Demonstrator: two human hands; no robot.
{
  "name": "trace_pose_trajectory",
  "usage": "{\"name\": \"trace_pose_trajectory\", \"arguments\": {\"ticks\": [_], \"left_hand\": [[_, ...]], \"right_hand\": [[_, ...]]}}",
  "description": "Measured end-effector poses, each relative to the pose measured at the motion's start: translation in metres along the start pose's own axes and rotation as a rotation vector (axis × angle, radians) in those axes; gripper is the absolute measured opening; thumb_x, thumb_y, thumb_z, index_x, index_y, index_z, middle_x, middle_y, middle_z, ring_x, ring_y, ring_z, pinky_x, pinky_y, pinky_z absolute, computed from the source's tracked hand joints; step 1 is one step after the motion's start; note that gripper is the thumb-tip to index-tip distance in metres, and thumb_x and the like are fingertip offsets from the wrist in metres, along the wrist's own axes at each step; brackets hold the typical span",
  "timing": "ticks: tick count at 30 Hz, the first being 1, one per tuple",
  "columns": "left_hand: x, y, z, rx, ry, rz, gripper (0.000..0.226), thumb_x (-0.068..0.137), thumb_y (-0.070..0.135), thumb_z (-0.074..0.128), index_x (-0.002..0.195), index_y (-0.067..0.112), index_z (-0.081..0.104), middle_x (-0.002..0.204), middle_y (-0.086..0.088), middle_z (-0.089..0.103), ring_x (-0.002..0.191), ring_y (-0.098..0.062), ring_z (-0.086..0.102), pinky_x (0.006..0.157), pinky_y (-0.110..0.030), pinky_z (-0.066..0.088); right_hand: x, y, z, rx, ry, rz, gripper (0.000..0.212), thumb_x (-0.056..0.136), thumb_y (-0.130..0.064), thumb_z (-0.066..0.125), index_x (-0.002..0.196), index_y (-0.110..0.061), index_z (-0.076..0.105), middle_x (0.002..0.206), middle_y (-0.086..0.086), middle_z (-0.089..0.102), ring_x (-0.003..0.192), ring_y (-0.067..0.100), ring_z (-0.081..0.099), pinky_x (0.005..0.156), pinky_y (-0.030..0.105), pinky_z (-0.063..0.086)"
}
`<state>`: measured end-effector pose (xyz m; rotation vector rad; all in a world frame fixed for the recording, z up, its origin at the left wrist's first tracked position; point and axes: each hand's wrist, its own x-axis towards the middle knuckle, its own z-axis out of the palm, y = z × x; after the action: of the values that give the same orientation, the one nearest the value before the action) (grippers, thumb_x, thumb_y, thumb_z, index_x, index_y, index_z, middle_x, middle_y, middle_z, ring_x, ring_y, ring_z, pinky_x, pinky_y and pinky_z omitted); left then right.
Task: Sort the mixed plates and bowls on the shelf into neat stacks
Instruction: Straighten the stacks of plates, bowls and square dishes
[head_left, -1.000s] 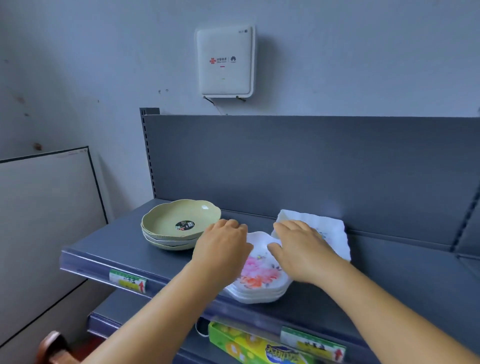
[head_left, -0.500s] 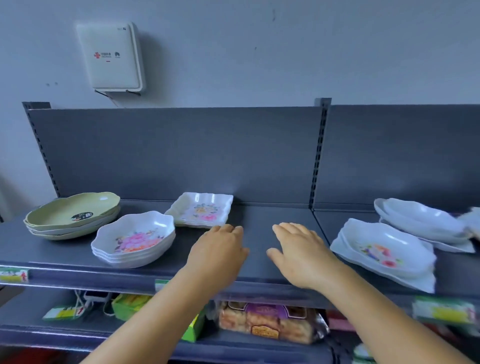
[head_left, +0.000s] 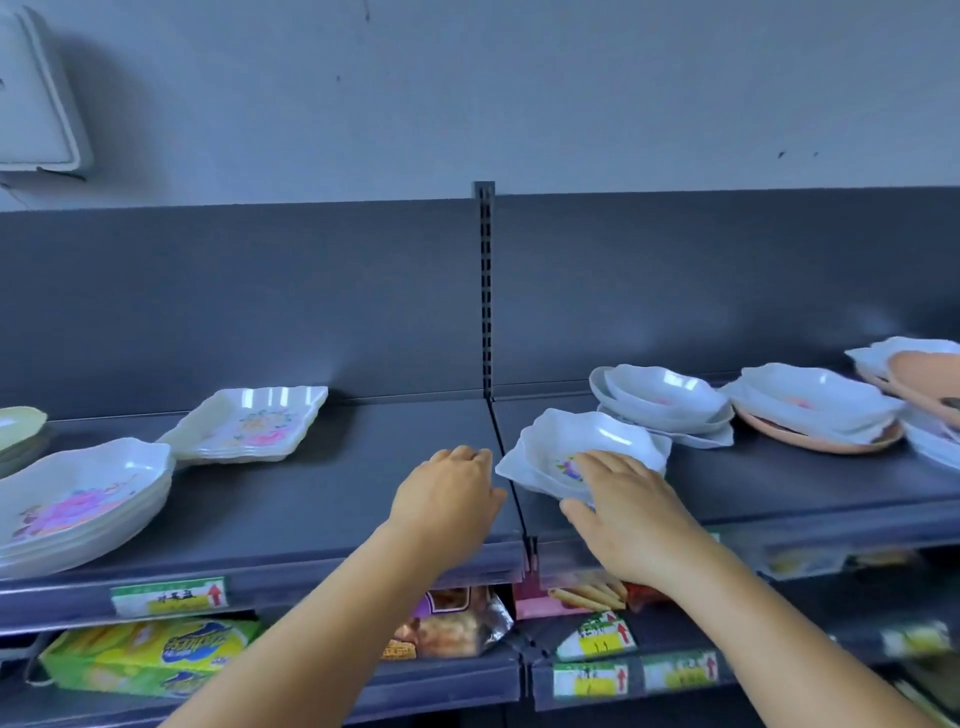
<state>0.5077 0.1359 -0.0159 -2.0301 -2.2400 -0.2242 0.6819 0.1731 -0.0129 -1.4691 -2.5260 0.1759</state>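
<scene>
price tags (head_left: 169, 596) too blurry to read. right hand (head_left: 631, 512) rests loose fingers on the floral bowl (head_left: 571, 449) by the shelf (head_left: 332, 499) divider; left hand (head_left: 447, 506) hovers beside, fingers relaxed together.

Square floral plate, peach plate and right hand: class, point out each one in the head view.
square floral plate (head_left: 248, 426), head view, on its painted centre
peach plate (head_left: 810, 440), head view, on its front rim
right hand (head_left: 631, 512), head view, on its back

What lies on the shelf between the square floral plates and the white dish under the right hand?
Only bare shelf and its divider seam, with the left hand in front, in the head view.
</scene>
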Motion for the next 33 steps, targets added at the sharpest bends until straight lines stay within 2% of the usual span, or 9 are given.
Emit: {"name": "trace_pose_trajectory", "arguments": {"ticks": [6, 11, 16, 21, 24, 27, 29, 31, 33], "left_hand": [[0.035, 0.013, 0.009, -0.017, -0.039, -0.004, 0.025, 0.102, 0.026, 0.034, 0.109, 0.009, 0.051, 0.114, -0.006, 0.056, 0.106, -0.026, 0.050, 0.070, -0.031, 0.037], [0.058, 0.016, 0.015, -0.098, -0.053, -0.014, 0.031, 0.101, 0.028, 0.033, 0.105, 0.006, 0.054, 0.098, -0.008, 0.049, 0.088, -0.023, 0.042, 0.068, -0.031, 0.038], [0.072, 0.025, 0.027, -0.160, -0.066, 0.023, 0.043, 0.100, 0.043, 0.037, 0.099, 0.004, 0.056, 0.103, -0.009, 0.055, 0.105, -0.024, 0.047, 0.075, -0.034, 0.045], [0.083, 0.027, 0.033, -0.320, -0.029, -0.084, 0.036, 0.092, 0.029, 0.048, 0.064, 0.012, 0.034, 0.069, -0.002, 0.045, 0.067, -0.023, 0.045, 0.052, -0.025, 0.034], [0.088, 0.025, 0.031, -0.381, -0.042, -0.167, 0.036, 0.087, 0.016, 0.052, 0.060, 0.013, 0.028, 0.059, -0.001, 0.036, 0.051, -0.018, 0.032, 0.044, -0.022, 0.024], [0.091, 0.019, 0.025, -0.443, -0.048, -0.261, 0.038, 0.081, 0.002, 0.052, 0.058, 0.012, 0.023, 0.055, -0.001, 0.027, 0.048, -0.016, 0.021, 0.043, -0.023, 0.018], [0.089, 0.013, 0.023, -0.459, -0.035, -0.307, 0.038, 0.080, -0.003, 0.049, 0.057, 0.012, 0.023, 0.054, 0.000, 0.025, 0.048, -0.015, 0.019, 0.041, -0.023, 0.017], [0.085, 0.006, 0.021, -0.461, -0.020, -0.330, 0.038, 0.078, -0.005, 0.047, 0.056, 0.012, 0.021, 0.053, 0.000, 0.023, 0.048, -0.015, 0.018, 0.041, -0.022, 0.016], [0.082, -0.002, 0.019, -0.457, -0.002, -0.356, 0.037, 0.075, -0.006, 0.045, 0.055, 0.012, 0.021, 0.052, 0.000, 0.023, 0.048, -0.016, 0.017, 0.041, -0.020, 0.015]], "right_hand": [[0.007, 0.036, 0.001, 0.006, -0.008, 0.198, 0.046, 0.100, -0.035, 0.034, 0.140, -0.012, 0.037, 0.147, 0.004, 0.037, 0.134, 0.026, 0.032, 0.108, 0.034, 0.030], [0.013, 0.047, 0.005, 0.082, -0.002, 0.366, 0.048, 0.100, -0.037, 0.036, 0.140, -0.010, 0.036, 0.142, 0.009, 0.036, 0.128, 0.028, 0.038, 0.098, 0.036, 0.039], [0.012, 0.049, 0.007, 0.178, -0.035, 0.421, 0.057, 0.097, -0.041, 0.042, 0.143, -0.010, 0.030, 0.137, 0.010, 0.045, 0.122, 0.027, 0.049, 0.092, 0.037, 0.043], [0.013, 0.050, 0.013, 0.277, -0.006, 0.516, 0.059, 0.095, -0.027, 0.048, 0.146, -0.010, 0.024, 0.119, 0.009, 0.061, 0.105, 0.028, 0.059, 0.078, 0.033, 0.046], [0.019, 0.052, 0.017, 0.335, 0.026, 0.572, 0.046, 0.093, -0.020, 0.050, 0.134, -0.006, 0.037, 0.104, 0.010, 0.064, 0.096, 0.029, 0.061, 0.072, 0.032, 0.045], [0.022, 0.053, 0.021, 0.417, 0.053, 0.597, 0.037, 0.090, -0.018, 0.052, 0.122, -0.002, 0.050, 0.100, 0.011, 0.066, 0.093, 0.030, 0.063, 0.078, 0.036, 0.050], [0.022, 0.051, 0.021, 0.473, 0.085, 0.583, 0.017, 0.085, -0.013, 0.052, 0.096, -0.005, 0.061, 0.088, 0.013, 0.066, 0.086, 0.032, 0.065, 0.072, 0.037, 0.051], [0.024, 0.050, 0.022, 0.515, 0.107, 0.570, 0.011, 0.078, -0.008, 0.049, 0.068, -0.006, 0.054, 0.068, 0.015, 0.056, 0.069, 0.028, 0.061, 0.060, 0.039, 0.050], [0.026, 0.046, 0.022, 0.585, 0.119, 0.578, 0.017, 0.075, -0.005, 0.048, 0.074, 0.007, 0.060, 0.074, 0.025, 0.065, 0.067, 0.033, 0.068, 0.064, 0.046, 0.056]]}}
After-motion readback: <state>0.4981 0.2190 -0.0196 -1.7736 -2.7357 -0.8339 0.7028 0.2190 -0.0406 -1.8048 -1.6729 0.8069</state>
